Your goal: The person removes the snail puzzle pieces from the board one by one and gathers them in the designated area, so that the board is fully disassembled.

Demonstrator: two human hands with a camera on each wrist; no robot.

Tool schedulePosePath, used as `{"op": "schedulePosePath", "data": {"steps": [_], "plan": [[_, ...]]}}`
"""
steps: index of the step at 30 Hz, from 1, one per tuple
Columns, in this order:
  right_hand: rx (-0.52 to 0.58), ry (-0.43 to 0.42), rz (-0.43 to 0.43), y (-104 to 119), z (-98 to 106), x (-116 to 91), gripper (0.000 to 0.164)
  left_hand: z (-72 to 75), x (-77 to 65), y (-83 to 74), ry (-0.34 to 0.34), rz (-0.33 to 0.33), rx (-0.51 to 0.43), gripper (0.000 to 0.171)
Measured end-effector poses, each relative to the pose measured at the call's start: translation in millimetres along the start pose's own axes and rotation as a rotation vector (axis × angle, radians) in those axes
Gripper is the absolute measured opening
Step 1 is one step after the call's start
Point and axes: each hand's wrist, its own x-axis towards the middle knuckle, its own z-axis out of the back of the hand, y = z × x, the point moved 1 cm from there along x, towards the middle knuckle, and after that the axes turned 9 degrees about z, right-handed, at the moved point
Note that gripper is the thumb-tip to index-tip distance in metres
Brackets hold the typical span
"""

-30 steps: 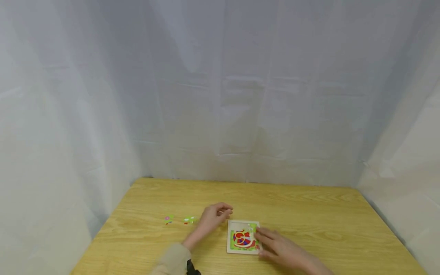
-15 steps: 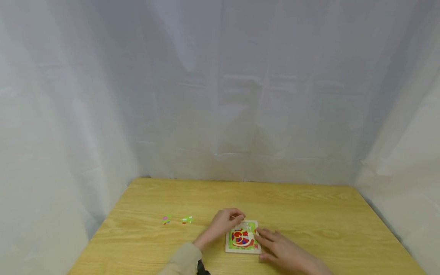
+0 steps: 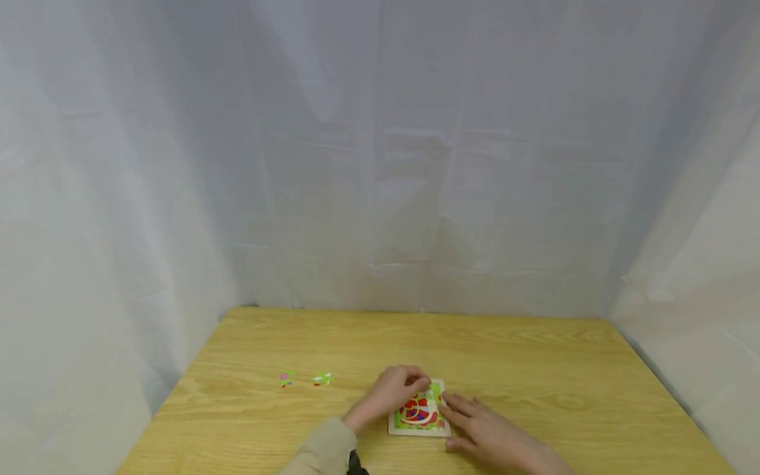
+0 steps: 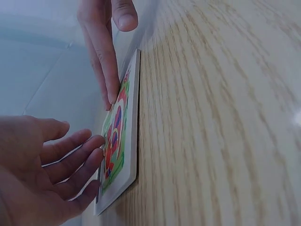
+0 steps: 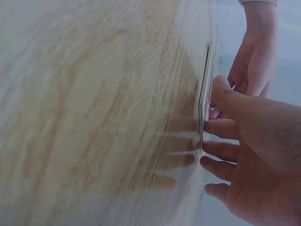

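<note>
A square wooden jigsaw puzzle [image 3: 410, 432] with a pale frame and a red, blue and green snail-like picture lies flat on the table. My left hand [image 3: 393, 392] is over its far left part, hiding that corner. In the left wrist view, the left fingertips [image 4: 99, 140] touch the puzzle's face, loosely bent, the thumb apart from them; no piece shows between them. My right hand [image 3: 487, 430] rests at the puzzle's right edge with fingers extended, and in the right wrist view its fingertips [image 5: 207, 161] meet the frame's side.
Two loose green puzzle pieces lie on the wooden table [image 3: 534, 369] to the left: one with a pink flower [image 3: 285, 377], one with white marks [image 3: 323, 379]. White sheeting [image 3: 380, 198] hangs behind the table and on both sides.
My left hand has moved right and slightly toward me, from beside the puzzle's far left corner to over it. The right hand stays at the right edge.
</note>
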Motion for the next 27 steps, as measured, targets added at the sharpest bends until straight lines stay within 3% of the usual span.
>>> {"op": "schedulePosePath", "data": {"steps": [8, 20, 27], "plan": [[-0.016, -0.015, -0.001, 1.2, -1.5, 0.9, 0.069, -2.2, 0.2, -5.5, -0.030, 0.013, 0.051, 0.020], [-0.018, -0.013, -0.004, 1.5, -3.8, 0.5, 0.071, -5.9, 2.9, -14.0, 0.001, 0.063, 0.111, 0.028], [-0.018, 0.002, -0.011, 0.2, -5.0, 1.5, 0.071, -9.0, 5.0, -17.0, -0.006, 0.046, 0.176, 0.026]]}}
